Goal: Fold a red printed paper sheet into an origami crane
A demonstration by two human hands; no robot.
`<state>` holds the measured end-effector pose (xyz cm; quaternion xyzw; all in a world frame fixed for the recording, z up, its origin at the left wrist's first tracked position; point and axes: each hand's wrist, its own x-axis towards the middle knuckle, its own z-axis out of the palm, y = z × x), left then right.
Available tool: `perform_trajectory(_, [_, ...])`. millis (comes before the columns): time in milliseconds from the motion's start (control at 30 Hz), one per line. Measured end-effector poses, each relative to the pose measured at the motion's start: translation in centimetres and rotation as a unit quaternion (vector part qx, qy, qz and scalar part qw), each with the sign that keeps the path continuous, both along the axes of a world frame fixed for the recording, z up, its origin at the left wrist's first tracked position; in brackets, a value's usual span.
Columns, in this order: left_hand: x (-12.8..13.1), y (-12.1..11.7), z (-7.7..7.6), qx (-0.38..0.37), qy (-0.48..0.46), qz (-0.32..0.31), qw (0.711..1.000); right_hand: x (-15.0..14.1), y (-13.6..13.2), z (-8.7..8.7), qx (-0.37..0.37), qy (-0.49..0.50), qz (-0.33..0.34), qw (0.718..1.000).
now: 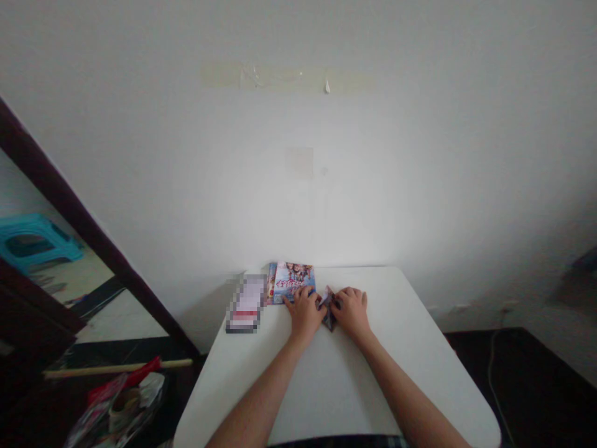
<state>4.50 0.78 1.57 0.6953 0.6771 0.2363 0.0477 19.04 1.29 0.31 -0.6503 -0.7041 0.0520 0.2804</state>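
Note:
Between my two hands is a small folded paper, dark and patterned, with a pale pointed flap at its top. The fingers of my left hand are closed on its left side, while the other fingertips reach toward a colourful printed booklet. From the right, my right hand grips the same paper with curled fingers. The fingers partly hide its edges. Both forearms rest over the white table.
Left of the booklet lies a phone-like object, blurred by pixels. A white wall rises behind the table. On the floor at left are a wooden stick and a bag of items. A blue plastic stool shows beyond the dark frame.

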Motion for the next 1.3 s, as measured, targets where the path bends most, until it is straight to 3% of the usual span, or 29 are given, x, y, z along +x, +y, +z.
perform_trajectory(167, [0.0, 0.1, -0.1, -0.01, 0.001, 0.007, 1.0, 0.0, -0.2, 0.3, -0.03, -0.003, 0.001, 1.0])
perform_trajectory(400, [-0.2, 0.4, -0.7, 0.014, -0.016, 0.004, 1.0, 0.5, 0.1, -0.2, -0.013, 0.004, 0.007, 1.0])
perform_trajectory(933, [-0.1, 0.2, -0.2, 0.011, -0.004, 0.013, 1.0, -0.2, -0.3, 0.4, 0.003, -0.041, 0.003, 0.999])
perform_trajectory(1167, [-0.3, 0.5, -0.8, 0.018, -0.007, 0.006, 1.0, 0.1, 0.0, -0.4, 0.015, -0.023, 0.01, 1.0])
perform_trajectory(1300, [-0.3, 0.5, -0.8, 0.013, -0.007, 0.004, 1.0, 1.1, 0.5, -0.8, 0.028, 0.034, 0.039, 0.998])
